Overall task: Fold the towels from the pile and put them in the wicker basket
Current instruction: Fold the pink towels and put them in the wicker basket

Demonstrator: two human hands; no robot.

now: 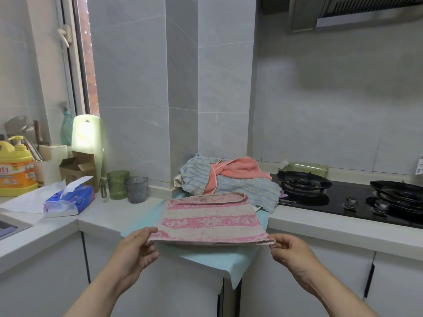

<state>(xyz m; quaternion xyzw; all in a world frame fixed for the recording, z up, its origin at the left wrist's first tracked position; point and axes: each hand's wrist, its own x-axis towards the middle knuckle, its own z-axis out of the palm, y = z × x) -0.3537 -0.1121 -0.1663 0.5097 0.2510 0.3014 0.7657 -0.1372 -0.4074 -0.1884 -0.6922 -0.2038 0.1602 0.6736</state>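
Observation:
A pink-and-beige striped towel [209, 219] is stretched out over a light blue mat [212, 255] on the counter corner, its far edge doubled over. My left hand [137, 247] pinches its near left corner and my right hand [289, 249] pinches its near right corner. Behind it lies the pile [229, 179]: blue-striped towels with a coral one on top, against the tiled column. No wicker basket is in view.
A black gas hob [343, 197] with burners lies right of the pile. To the left stand a green cup [117, 184], a grey cup [136, 189], a tissue pack [68, 200], a cardboard box [79, 168] and a yellow detergent bottle [14, 168]. A sink edge [9, 225] shows far left.

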